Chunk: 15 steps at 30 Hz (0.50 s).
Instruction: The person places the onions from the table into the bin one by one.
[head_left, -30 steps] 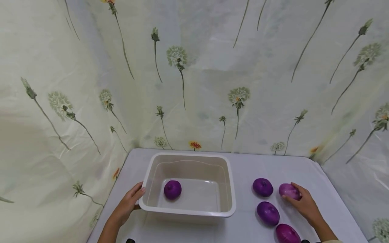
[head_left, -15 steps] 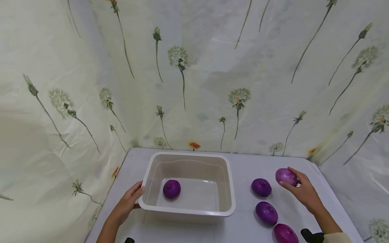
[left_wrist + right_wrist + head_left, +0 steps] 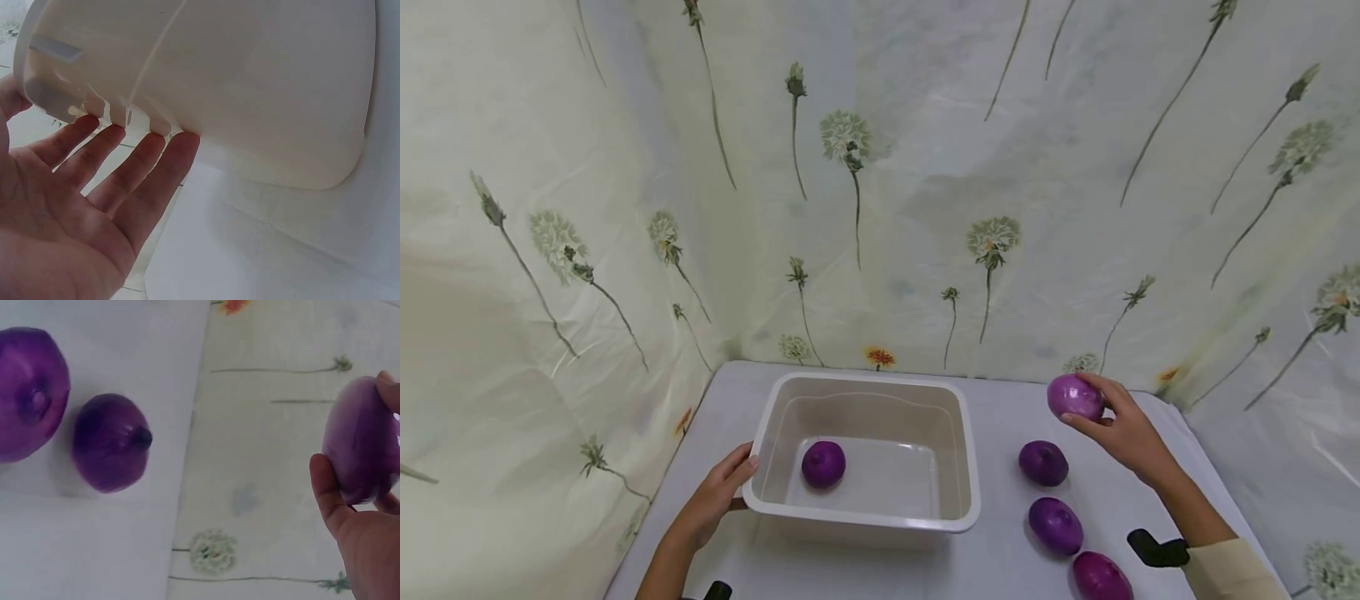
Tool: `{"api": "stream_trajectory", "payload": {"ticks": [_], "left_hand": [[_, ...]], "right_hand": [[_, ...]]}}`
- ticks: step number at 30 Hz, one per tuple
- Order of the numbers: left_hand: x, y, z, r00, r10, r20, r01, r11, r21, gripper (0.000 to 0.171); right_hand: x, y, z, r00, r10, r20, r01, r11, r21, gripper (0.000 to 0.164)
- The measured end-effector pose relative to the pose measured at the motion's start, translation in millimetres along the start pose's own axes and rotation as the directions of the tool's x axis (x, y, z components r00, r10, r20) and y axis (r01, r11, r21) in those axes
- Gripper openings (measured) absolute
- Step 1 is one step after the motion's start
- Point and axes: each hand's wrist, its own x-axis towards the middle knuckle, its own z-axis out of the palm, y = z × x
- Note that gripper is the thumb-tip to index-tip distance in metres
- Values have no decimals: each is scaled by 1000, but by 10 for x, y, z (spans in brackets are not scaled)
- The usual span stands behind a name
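Note:
A glossy purple onion (image 3: 1075, 397) is held up off the table by my right hand (image 3: 1123, 429), between thumb and fingertips. The right wrist view has the same onion (image 3: 359, 440) at its right edge. My left hand (image 3: 711, 496) holds the left side of a beige plastic tub (image 3: 872, 523), its thumb at the rim. In the left wrist view the fingertips (image 3: 187, 142) touch the tub's outer wall. One purple onion (image 3: 823, 464) sits inside the tub, towards its left. Right of it on the table lie three more: a dark onion (image 3: 1043, 463), a second onion (image 3: 1056, 527) and a redder onion (image 3: 1102, 576).
The table (image 3: 1000, 417) wears a white cover. Behind and beside it hangs a flower-printed curtain (image 3: 910, 208). A black strap-like piece (image 3: 1157, 550) is at the right wrist, and another dark piece (image 3: 718, 590) is near the left wrist.
My right hand has lifted its onion from the table and carried it up, away from me and leftwards. The left hand and the tub have stayed in place.

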Motion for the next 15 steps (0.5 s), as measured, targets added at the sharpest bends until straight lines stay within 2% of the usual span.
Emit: {"api": "stream_trajectory", "payload": {"ticks": [6,15], "left_hand": [[-1,14,-2,1000,9,10,-9,1000,-4,58],[-9,26,6,1000,14,19,-13,1000,-15,59]], "right_hand": [[185,-354,-13,997,-80,8,80,996,29,76],[409,-723,10,989,-131,67,128,990,57,75]]}}
